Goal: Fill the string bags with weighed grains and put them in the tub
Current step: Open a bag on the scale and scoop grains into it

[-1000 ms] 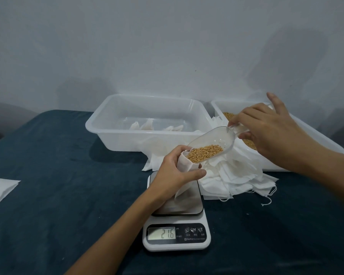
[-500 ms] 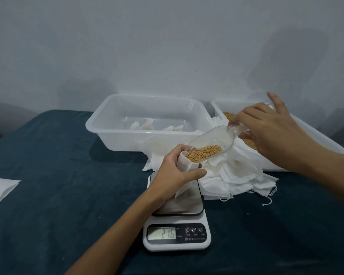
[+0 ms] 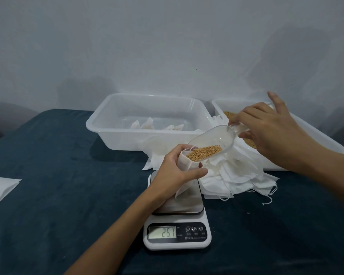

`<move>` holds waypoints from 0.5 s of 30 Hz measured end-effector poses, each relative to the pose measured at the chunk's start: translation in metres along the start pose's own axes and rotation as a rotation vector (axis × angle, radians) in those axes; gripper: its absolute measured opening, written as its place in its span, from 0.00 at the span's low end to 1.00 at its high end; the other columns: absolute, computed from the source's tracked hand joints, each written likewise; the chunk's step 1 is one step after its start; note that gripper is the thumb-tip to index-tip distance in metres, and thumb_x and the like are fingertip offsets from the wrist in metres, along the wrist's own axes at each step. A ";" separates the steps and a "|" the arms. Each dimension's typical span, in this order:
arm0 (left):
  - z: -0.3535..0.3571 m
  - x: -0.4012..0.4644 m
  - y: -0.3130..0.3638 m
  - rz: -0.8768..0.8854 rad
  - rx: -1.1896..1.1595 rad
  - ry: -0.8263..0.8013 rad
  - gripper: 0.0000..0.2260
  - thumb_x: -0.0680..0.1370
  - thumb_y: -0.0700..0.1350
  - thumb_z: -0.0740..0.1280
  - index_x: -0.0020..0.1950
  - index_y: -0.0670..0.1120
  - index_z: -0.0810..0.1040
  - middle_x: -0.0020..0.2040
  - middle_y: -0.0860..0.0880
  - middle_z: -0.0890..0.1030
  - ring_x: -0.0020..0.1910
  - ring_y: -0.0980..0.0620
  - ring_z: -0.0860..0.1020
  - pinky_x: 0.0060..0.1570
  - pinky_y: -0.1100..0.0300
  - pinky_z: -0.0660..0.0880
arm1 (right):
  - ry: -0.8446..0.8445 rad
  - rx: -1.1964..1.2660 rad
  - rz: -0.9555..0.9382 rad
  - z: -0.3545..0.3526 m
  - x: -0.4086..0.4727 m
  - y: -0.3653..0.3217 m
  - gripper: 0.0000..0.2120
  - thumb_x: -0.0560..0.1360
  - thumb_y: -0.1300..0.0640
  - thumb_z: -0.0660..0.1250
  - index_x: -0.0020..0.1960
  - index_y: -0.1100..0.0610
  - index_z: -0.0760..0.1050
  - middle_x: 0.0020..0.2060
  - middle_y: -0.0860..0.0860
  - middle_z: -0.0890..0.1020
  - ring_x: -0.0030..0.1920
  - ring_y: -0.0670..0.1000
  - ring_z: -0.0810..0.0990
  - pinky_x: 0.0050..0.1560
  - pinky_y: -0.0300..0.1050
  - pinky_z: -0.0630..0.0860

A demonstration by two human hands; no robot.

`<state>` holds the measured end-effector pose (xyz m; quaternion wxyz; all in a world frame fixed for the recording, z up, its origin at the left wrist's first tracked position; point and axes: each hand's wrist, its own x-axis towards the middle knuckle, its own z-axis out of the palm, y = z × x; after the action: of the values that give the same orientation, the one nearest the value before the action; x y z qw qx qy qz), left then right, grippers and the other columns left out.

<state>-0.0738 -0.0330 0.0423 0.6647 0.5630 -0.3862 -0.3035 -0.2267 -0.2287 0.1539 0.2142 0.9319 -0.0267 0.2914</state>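
Observation:
My left hand [image 3: 176, 171] grips the mouth of a white string bag [image 3: 185, 175] that stands on the scale [image 3: 177, 225]. My right hand [image 3: 266, 132] holds the handle of a clear plastic scoop [image 3: 213, 142]. The scoop tilts down into the bag's mouth with brown grains [image 3: 205, 152] at its lip. The scale's display reads about 251. Behind it, a translucent tub [image 3: 147, 120] holds a few filled white bags [image 3: 147, 125]. A second tub [image 3: 306, 139] at the right holds loose grain, mostly hidden by my right hand.
A pile of empty white string bags [image 3: 236, 175] lies right of the scale, against both tubs. A white sheet [image 3: 0, 187] sits at the left edge of the dark blue table cloth [image 3: 68, 185]. A plain wall rises right behind the tubs.
Grains have slid forward in the scoop toward the bag. The scale reading rose from about 216 to about 251. Both hands stay almost where they were.

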 end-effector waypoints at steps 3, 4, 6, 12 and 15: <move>0.000 0.000 0.000 0.000 0.001 0.001 0.22 0.73 0.39 0.80 0.63 0.51 0.78 0.52 0.50 0.86 0.49 0.52 0.85 0.54 0.54 0.81 | -0.003 0.002 0.000 0.000 0.000 0.000 0.19 0.69 0.64 0.78 0.57 0.54 0.78 0.47 0.50 0.82 0.54 0.59 0.80 0.73 0.71 0.57; 0.000 0.000 0.000 -0.001 0.003 0.000 0.22 0.73 0.39 0.80 0.63 0.51 0.78 0.53 0.49 0.86 0.49 0.52 0.85 0.55 0.53 0.81 | -0.005 0.002 -0.001 0.000 0.000 0.000 0.19 0.69 0.64 0.78 0.57 0.54 0.78 0.47 0.50 0.82 0.54 0.59 0.80 0.73 0.71 0.57; -0.001 0.000 -0.001 -0.002 0.004 -0.003 0.22 0.73 0.40 0.80 0.64 0.51 0.78 0.53 0.49 0.86 0.49 0.52 0.85 0.55 0.52 0.81 | -0.010 -0.002 0.000 0.000 0.000 0.000 0.19 0.69 0.64 0.78 0.57 0.54 0.78 0.47 0.50 0.82 0.54 0.59 0.80 0.73 0.71 0.58; -0.001 0.002 -0.001 0.001 0.017 0.007 0.24 0.71 0.43 0.81 0.64 0.51 0.78 0.55 0.48 0.86 0.51 0.50 0.85 0.58 0.47 0.81 | -0.030 -0.005 0.025 -0.001 0.000 -0.001 0.19 0.68 0.65 0.79 0.56 0.55 0.78 0.47 0.50 0.82 0.53 0.60 0.81 0.72 0.72 0.59; -0.001 0.001 -0.001 0.002 0.017 0.004 0.23 0.71 0.43 0.81 0.63 0.53 0.79 0.57 0.47 0.86 0.52 0.49 0.86 0.58 0.47 0.82 | -0.067 0.028 0.064 0.000 -0.003 -0.003 0.19 0.68 0.65 0.79 0.56 0.55 0.79 0.47 0.50 0.82 0.53 0.60 0.81 0.72 0.72 0.59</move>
<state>-0.0726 -0.0335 0.0413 0.6607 0.5690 -0.3880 -0.2985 -0.2283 -0.2257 0.1511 0.1909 0.9428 -0.0596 0.2668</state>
